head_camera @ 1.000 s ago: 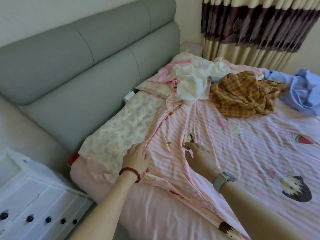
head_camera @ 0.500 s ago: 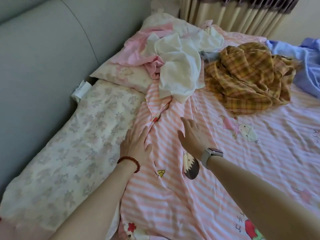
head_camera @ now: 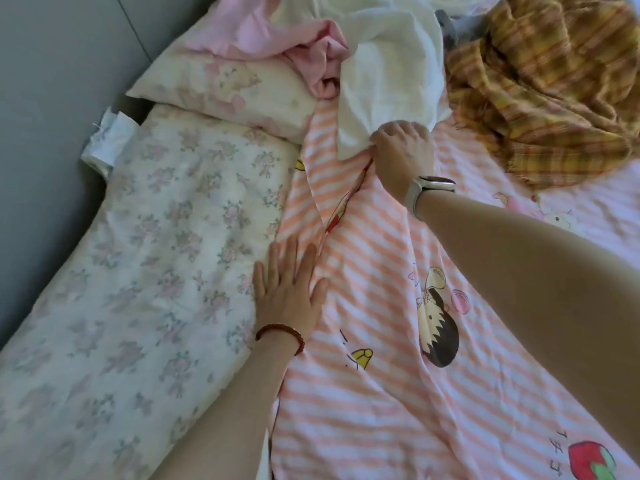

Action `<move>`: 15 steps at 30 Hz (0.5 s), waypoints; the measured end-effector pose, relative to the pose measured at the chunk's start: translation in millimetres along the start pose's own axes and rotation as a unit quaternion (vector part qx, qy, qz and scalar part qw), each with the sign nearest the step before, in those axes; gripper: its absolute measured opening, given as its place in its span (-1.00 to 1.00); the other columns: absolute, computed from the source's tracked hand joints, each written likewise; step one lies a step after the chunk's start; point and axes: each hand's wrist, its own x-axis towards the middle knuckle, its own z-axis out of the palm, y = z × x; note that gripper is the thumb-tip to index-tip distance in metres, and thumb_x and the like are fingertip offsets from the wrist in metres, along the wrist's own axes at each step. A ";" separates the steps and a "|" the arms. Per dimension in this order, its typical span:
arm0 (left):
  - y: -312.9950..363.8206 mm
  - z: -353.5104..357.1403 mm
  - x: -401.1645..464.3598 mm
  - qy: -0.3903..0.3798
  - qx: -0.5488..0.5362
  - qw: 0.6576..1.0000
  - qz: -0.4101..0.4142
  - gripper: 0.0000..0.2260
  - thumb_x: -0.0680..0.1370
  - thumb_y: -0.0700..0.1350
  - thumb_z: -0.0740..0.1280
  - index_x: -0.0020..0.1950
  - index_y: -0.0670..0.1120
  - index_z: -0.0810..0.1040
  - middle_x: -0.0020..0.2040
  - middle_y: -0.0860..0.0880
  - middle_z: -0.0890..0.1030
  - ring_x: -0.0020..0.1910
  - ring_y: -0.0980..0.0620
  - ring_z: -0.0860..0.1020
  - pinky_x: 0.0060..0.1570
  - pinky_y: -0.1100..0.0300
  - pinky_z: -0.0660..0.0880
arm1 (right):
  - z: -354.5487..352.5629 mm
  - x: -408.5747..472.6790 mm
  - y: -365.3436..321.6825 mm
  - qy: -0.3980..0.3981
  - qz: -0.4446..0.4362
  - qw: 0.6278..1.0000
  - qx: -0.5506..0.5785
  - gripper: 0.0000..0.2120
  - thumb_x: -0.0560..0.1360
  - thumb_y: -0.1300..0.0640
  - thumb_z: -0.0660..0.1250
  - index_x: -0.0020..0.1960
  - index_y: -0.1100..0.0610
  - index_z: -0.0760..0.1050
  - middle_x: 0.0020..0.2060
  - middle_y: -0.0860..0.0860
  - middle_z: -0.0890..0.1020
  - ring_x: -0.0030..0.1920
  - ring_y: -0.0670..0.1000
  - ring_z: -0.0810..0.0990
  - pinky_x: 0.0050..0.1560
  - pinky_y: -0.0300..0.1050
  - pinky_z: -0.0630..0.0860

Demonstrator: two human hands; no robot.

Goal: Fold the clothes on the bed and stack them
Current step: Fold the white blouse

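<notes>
A crumpled white garment (head_camera: 388,74) lies at the top of the bed, with a pink garment (head_camera: 304,46) bunched to its left and a yellow-brown plaid shirt (head_camera: 547,81) heaped to its right. My right hand (head_camera: 403,150), wearing a watch, grips the white garment's lower edge with curled fingers. My left hand (head_camera: 287,289), with a red bead bracelet, rests flat with straight fingers where the pink striped sheet (head_camera: 381,306) meets the floral quilt (head_camera: 156,271).
A floral pillow (head_camera: 225,88) lies above the quilt at the upper left. The grey padded headboard (head_camera: 52,81) runs along the left side. Cartoon prints dot the striped sheet.
The view has moved closer to the clothes pile. My right hand reached forward from the sheet and took hold of the white garment's edge. My left hand stays flat near the quilt's edge.
</notes>
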 end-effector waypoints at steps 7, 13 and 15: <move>1.2 -30.4 -8.2 -0.047 -0.099 0.994 0.020 -0.53 0.62 0.07 0.05 0.52 0.08 0.05 0.55 0.05 -0.08 0.51 0.03 -0.17 0.44 0.05 -0.27 | -28.8 -131.2 -14.5 -0.008 0.019 0.978 0.206 -0.75 0.61 0.14 0.15 0.12 0.25 0.53 -0.03 0.16 0.64 -0.08 0.21 0.59 -0.19 -0.07 0.35; 13.9 -62.6 -100.3 0.036 -0.286 0.957 0.020 -0.57 0.55 -0.15 0.27 0.42 -0.15 0.32 0.42 -0.07 0.33 0.41 -0.04 0.25 0.34 0.23 0.15 | -47.2 -303.5 -27.5 -0.003 0.179 0.919 0.352 -0.85 0.55 0.29 0.24 0.01 0.27 0.57 -0.15 0.11 0.65 -0.16 0.12 0.60 -0.20 -0.23 0.34; 25.9 -61.7 -140.6 0.037 -0.271 0.960 0.051 -0.60 0.54 -0.20 0.30 0.38 -0.16 0.37 0.36 0.02 0.35 0.37 0.01 0.27 0.31 0.29 0.15 | -49.9 -363.7 -22.1 -0.020 0.271 0.889 0.368 -0.86 0.55 0.31 0.24 0.02 0.26 0.57 -0.14 0.10 0.64 -0.15 0.14 0.59 -0.21 -0.23 0.27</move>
